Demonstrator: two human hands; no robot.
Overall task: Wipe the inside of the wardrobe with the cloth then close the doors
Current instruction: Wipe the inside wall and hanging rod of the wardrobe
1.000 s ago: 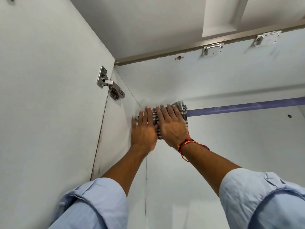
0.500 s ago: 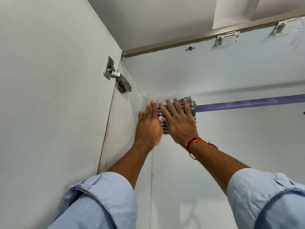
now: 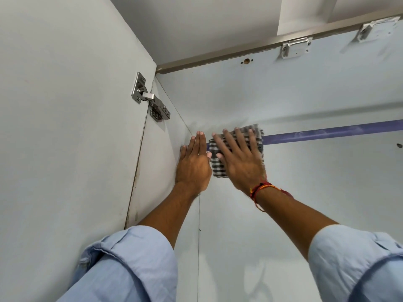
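A black-and-white checked cloth [image 3: 218,168] is pressed flat against the back panel [image 3: 305,192] of the pale wardrobe, near its top left corner. My right hand [image 3: 239,162], with red threads at the wrist, lies spread on the cloth, fingers apart and pointing up. My left hand [image 3: 193,164] rests flat beside it on the bare wall at the corner, fingers together, touching the cloth's left edge at most. The open left door [image 3: 65,127] hangs on a metal hinge [image 3: 150,99].
A blue-purple hanging rail [image 3: 331,132] runs from the cloth to the right. Above is the wardrobe's top panel [image 3: 283,90], with a brown front edge and two white fittings [image 3: 295,47]. The left side wall [image 3: 157,171] meets the back panel just left of my hands.
My right hand has slid the cloth a little to the right, opening a gap from my left hand. The view has shifted, so the hinge and hands sit further right in frame.
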